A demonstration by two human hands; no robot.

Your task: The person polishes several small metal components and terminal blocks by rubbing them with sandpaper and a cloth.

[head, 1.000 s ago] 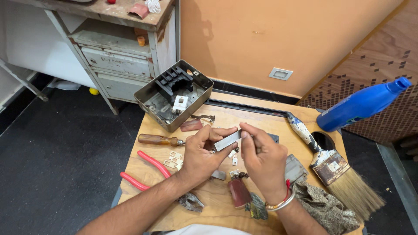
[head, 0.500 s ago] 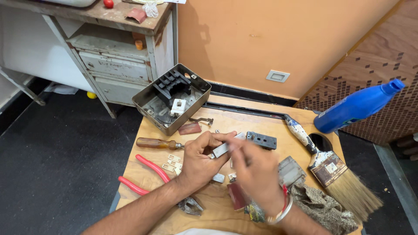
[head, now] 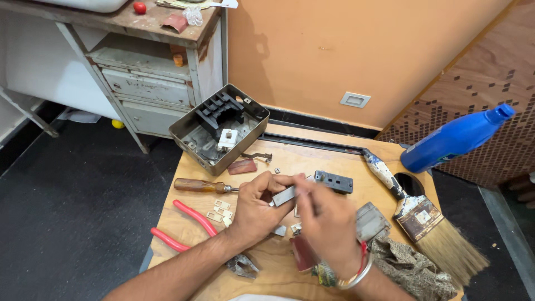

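Note:
My left hand (head: 257, 207) grips a small flat grey metal piece (head: 284, 196) above the wooden table (head: 312, 161). My right hand (head: 329, 222) is blurred just right of it, its fingers at the piece's right end; what they hold cannot be told. A dark grey socket block (head: 334, 181) lies just beyond the hands. Small white and metal parts (head: 218, 210) lie left of my left hand, next to a wooden-handled screwdriver (head: 199, 185) and red-handled pliers (head: 186, 223).
An open metal box (head: 189, 120) with black and white parts sits at the table's far left corner. A large paintbrush (head: 418, 214), a blue plastic bottle (head: 454, 138) and a crumpled rag (head: 409, 265) lie to the right. A worn cabinet (head: 145, 83) stands behind.
My right hand has slid down and right along the grey piece and is blurred with motion. My left hand has kept its grip, and the view has shifted slightly.

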